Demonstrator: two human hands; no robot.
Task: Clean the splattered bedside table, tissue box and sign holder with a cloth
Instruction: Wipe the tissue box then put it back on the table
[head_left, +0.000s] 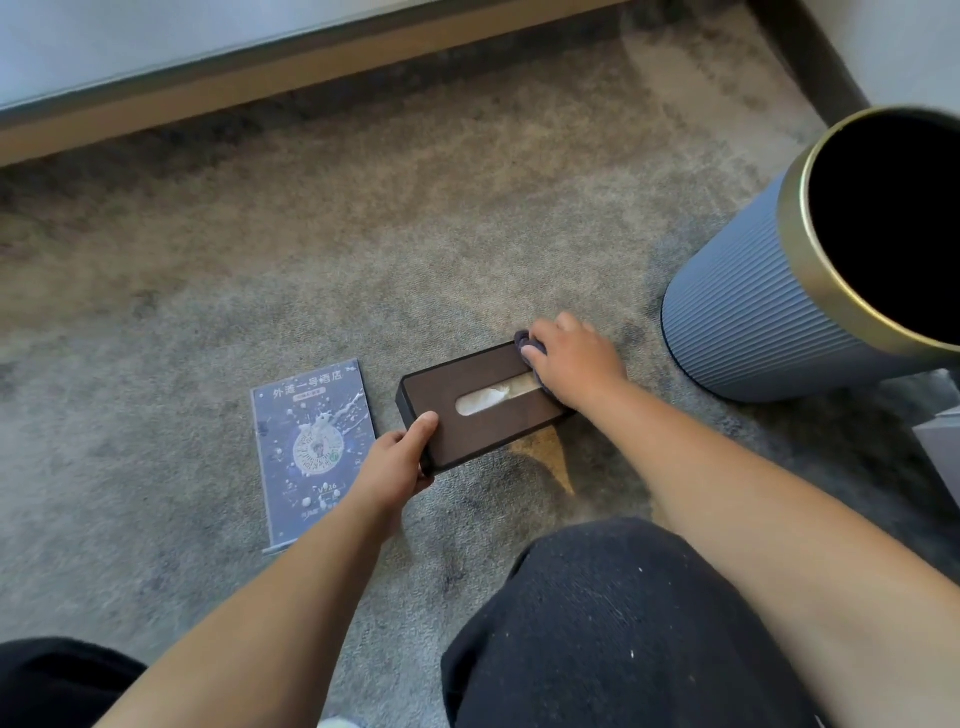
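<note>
Nearest, the left hand (397, 457) clamps the near end of the tissue box (480, 402) on the carpet (208, 312), likely steadying it. Farther, the right hand (571, 358) presses a dark cloth (523, 340) onto its far end. The splattered sign holder (311, 447) lies flat just left.

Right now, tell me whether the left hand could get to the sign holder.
Probably yes. The sign holder lies flat on the carpet just left of the left hand, nothing between them. But that hand grips the tissue box and must let go first.
</note>
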